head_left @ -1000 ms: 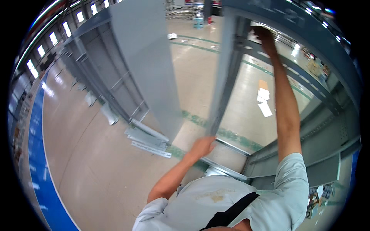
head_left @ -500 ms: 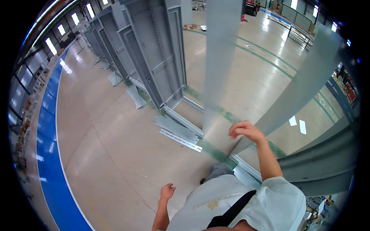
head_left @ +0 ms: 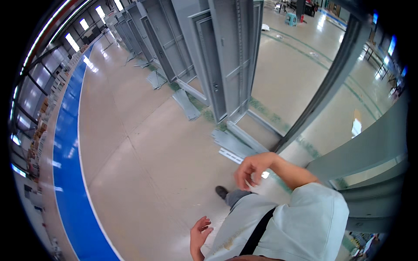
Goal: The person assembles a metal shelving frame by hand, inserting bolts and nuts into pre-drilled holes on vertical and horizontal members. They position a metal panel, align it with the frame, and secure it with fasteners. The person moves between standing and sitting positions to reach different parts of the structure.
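My right hand hangs in front of my chest with its fingers loosely curled, holding nothing that I can see. It is close to the foot of a slanted grey steel post. Low at my side, my left hand is empty with the fingers spread. A tall grey metal cabinet frame stands ahead of me. Flat grey panels lie on the floor at its base. My dark shoe shows below my right hand.
A row of grey cabinet frames runs back along the hall. More loose panels lie on the beige floor. A blue floor lane curves along the left. Grey steel sections stand close on my right.
My right hand has come off the high post and dropped to chest height. My left hand has left the frame and fallen to my side. The view has swung left.
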Tool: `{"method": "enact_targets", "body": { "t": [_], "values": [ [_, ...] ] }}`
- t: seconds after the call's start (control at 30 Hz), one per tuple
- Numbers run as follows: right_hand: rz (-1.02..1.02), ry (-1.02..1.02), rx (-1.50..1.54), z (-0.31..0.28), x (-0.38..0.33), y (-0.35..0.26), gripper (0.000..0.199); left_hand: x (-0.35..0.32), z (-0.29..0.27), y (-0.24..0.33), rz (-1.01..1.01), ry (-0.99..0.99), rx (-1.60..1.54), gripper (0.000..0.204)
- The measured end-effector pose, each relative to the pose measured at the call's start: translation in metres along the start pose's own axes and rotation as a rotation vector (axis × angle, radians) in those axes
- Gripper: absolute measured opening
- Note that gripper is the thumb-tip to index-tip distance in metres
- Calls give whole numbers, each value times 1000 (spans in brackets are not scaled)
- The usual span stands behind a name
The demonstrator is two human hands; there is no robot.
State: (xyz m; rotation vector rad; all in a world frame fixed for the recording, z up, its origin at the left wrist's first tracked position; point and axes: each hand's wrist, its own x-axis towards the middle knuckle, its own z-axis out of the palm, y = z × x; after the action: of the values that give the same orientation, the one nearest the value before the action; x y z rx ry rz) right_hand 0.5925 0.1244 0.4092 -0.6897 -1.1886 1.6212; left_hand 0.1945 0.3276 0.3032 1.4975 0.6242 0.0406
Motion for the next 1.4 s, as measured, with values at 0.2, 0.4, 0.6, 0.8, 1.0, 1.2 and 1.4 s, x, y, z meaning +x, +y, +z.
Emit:
{"method": "enact_targets", "body": {
  "t": [0.2,0.4,0.6,0.8,1.0,1.2,1.4],
  "values": [
    [-107,-514,-163,-25,144,-111,60,-58,-144,138,370,-36,-181,47],
    [-36,-431,-119,-80,241,-111,54,-9,-252,231,302,-15,-28,49],
    [-32,-362,-174,-131,354,-118,48,96,-393,280,220,-164,105,52],
    [364,-519,53,-202,568,-122,31,270,-503,316,47,-702,175,39],
    [253,-546,75,-237,653,-115,25,403,-502,359,307,-1135,433,50],
    [214,-318,84,-284,667,-128,28,448,-565,348,344,-1039,196,25],
    [-208,49,-51,-360,663,-92,29,524,-580,293,420,-859,-298,62]
  ]
}}
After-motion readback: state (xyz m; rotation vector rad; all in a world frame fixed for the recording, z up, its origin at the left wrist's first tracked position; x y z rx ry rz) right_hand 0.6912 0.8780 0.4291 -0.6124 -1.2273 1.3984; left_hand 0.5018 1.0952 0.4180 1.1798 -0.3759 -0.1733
